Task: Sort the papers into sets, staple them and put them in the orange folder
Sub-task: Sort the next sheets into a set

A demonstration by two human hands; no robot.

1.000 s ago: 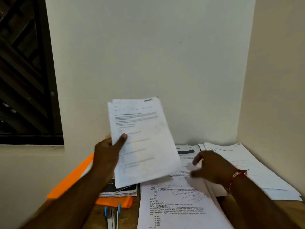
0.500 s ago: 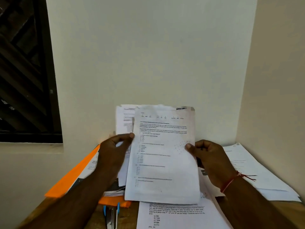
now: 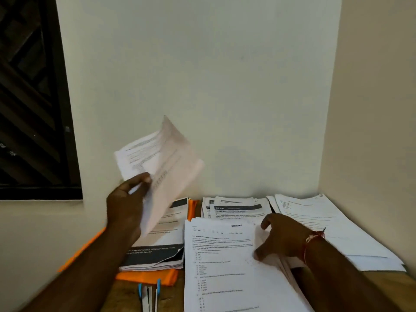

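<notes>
left hand (image 3: 126, 206) is raised above the left side of the wooden table (image 3: 126, 293), thumb and fingers pinching the lower edge of a few held sheets (image 3: 162, 167), which tilt up against the wall and are blurred. right hand (image 3: 283, 239), with a red thread (image 3: 315, 237) at its wrist, lies low on the front pile (image 3: 220, 262) of printed question pages, fingers loosely spread and touching that pile's right edge; whether the thumb tucks under a page i cannot tell.

orange folder (image 3: 146, 276) lies flat below the left hand, mostly covered by a stack of dark-banded papers (image 3: 157, 253); its orange edge shows at the near side and along the left. it sits just beside the front pile, well left of the right hand. a blue-and-white stapler (image 3: 149, 296) lies on the table just in front of the folder, at the bottom edge of the view.

behind the front pile a back pile (image 3: 236, 208) with a dark header bar lies against the wall, and a right pile (image 3: 326, 226) fills the corner beyond the right wrist. a dark window (image 3: 29, 97) is at far left.
</notes>
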